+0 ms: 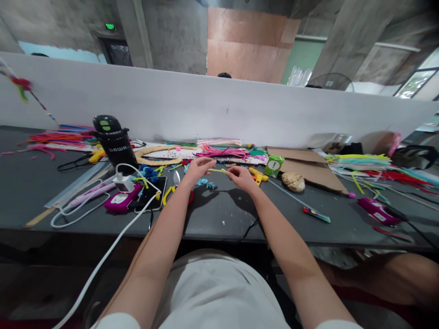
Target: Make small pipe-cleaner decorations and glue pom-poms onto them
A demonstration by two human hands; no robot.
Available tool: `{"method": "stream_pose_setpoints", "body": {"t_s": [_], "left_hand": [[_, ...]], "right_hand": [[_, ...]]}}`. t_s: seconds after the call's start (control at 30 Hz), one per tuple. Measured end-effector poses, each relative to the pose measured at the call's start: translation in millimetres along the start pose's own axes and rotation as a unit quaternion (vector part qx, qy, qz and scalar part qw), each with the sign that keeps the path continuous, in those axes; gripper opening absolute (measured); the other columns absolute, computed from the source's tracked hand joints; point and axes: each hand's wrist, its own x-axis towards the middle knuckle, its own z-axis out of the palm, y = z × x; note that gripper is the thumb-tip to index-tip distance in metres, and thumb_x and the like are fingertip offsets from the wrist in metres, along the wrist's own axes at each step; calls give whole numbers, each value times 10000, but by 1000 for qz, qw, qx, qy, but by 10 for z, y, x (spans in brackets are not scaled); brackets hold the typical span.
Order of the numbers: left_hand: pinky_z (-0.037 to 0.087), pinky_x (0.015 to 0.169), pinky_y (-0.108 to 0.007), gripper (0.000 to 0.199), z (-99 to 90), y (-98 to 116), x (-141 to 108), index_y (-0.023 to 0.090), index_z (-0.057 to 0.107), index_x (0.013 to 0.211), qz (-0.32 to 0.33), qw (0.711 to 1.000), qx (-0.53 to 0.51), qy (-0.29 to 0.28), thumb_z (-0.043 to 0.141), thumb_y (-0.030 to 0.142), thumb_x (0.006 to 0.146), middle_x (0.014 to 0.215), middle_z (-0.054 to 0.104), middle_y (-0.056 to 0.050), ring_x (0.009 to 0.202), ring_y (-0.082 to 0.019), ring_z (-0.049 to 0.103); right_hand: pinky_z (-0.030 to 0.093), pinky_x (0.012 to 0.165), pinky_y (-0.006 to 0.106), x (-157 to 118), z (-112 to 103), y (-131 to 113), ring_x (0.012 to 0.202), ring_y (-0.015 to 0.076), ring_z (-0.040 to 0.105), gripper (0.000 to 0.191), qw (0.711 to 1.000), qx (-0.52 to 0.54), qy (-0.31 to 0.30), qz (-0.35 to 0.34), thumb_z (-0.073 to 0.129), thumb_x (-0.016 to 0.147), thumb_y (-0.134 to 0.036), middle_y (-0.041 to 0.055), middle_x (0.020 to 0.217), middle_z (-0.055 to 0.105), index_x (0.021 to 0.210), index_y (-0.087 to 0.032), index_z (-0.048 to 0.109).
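Between my hands, above the dark table, stretches a short yellow-green pipe cleaner [219,171] with a small thicker spot near its right end. My left hand [200,171] pinches its left end, the fingertips closed together. Thumb and forefinger of my right hand [242,177] grip the other end. Small light-blue curled pipe cleaner pieces [206,183] lie just below and between the hands. A pair of scissors or pliers with a yellow handle [167,195] is partly hidden behind my left forearm. Right of my right hand rests a yellow glue gun [258,176].
A black bottle [118,148], purple power strip [121,200] and white cable [120,246] stand or run at left. A green box [274,166], a stone-like lump [293,182] and cardboard [308,169] lie at right. Pipe cleaner bundles line the white partition [178,107]. Another person's leg [394,278] shows at lower right.
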Motion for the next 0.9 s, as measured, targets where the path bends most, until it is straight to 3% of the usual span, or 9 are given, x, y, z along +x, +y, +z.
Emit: {"method": "stream_pose_setpoints", "body": {"t_s": [0.13,0.23,0.5,0.73,0.9], "left_hand": [[457,575,-234,463,-3,-43,-19,142,722,982,38,987,125,-98,745,466,652,840,716,-91,713,-168,631],[430,547,-232,388,13,-65,-33,123,739,886,34,973,167,-153,705,455,689,744,702,-84,639,-153,607],[424,590,-236,333,31,-30,-55,103,700,785,52,953,226,-197,618,423,742,696,663,-54,611,-125,552],[341,550,-217,222,68,-106,-20,120,649,737,100,939,268,-192,613,338,724,602,536,16,569,-93,435],[346,558,-214,242,59,-151,-4,113,652,727,103,932,270,-221,629,354,724,618,558,8,586,-93,444]], "right_hand": [[354,531,233,-11,-6,43,549,116,482,267,999,-35,-37,-9,578,797,-405,6,606,600,729,-162,665],[340,538,232,-18,-2,20,565,115,472,269,997,-41,-57,-19,563,809,-400,3,614,590,742,-161,665],[299,549,237,-20,-32,-66,578,108,409,252,994,-21,-109,-8,549,797,-377,-18,587,505,759,-144,638],[208,453,235,-14,-18,-122,442,75,305,195,956,172,-183,153,580,703,-356,-67,499,362,703,-162,554],[170,447,235,-25,-24,-91,442,63,283,185,948,192,-192,169,611,680,-334,-69,507,352,690,-159,553]]}}
